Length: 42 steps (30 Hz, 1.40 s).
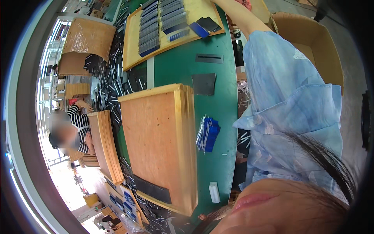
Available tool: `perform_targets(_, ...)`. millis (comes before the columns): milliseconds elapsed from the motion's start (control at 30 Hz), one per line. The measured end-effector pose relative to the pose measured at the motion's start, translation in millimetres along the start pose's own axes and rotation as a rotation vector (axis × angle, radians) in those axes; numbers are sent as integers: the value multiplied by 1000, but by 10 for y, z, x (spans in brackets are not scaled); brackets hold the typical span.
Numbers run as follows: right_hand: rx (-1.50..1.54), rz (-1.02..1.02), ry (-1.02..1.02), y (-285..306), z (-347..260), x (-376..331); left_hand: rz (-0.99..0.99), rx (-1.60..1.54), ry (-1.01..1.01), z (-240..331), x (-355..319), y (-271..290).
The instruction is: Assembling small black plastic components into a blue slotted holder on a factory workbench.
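Observation:
One of my forearms [237, 15], apparently the right, reaches out of a loose blue sleeve [269, 46] and leaves the picture at the top; its hand is out of sight. At the lower edge, by the corner of a stack of wooden trays, shows a small skin-coloured bit [201, 216], maybe fingertips of my left hand; what they do is hidden. The wooden trays [148, 132] lie on the green tabletop [167, 70]. Beside them rests a bundle of blue and silvery strips [208, 133]. A yellow board [130, 43] carries rows of dark and clear small pieces.
Dark strips [113, 78] lie heaped along the table's middle. A co-worker in a striped top [80, 126] sits across, by another stack of trays [105, 144]. A black sheet [203, 84], a slotted dark plate [209, 58] and a white block [214, 192] lie near me. A cardboard box [331, 50] stands behind.

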State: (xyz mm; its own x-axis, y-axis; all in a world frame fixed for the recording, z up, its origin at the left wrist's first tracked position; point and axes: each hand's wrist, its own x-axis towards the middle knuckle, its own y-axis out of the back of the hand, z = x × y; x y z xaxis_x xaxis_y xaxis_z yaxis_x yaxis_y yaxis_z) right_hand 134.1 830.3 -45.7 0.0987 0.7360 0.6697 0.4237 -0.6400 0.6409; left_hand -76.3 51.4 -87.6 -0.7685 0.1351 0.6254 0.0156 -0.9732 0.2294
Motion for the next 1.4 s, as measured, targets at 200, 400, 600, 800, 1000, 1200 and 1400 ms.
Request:
perform_targets(200,-130,-259,144,-282,8,186,11,38,-59,-17,17,-50)
perform_targets(400,-88,-232,147,-391,-29,263,8,88,-96,17,33,-106)
perform_targets(600,-190,-273,177,-492,39,446,-11,111,-127,30,34,-171)
perform_targets(800,-206,-283,206,-488,46,425,-24,153,-156,41,26,-158)
perform_targets(1000,-233,-273,249,-403,-21,483,-21,193,-169,61,1,-118)
perform_targets(1200,-272,-348,304,-328,8,384,14,334,-109,101,-97,19)
perform_targets(1400,-226,-237,385,-125,-38,362,76,490,-24,178,-221,195)
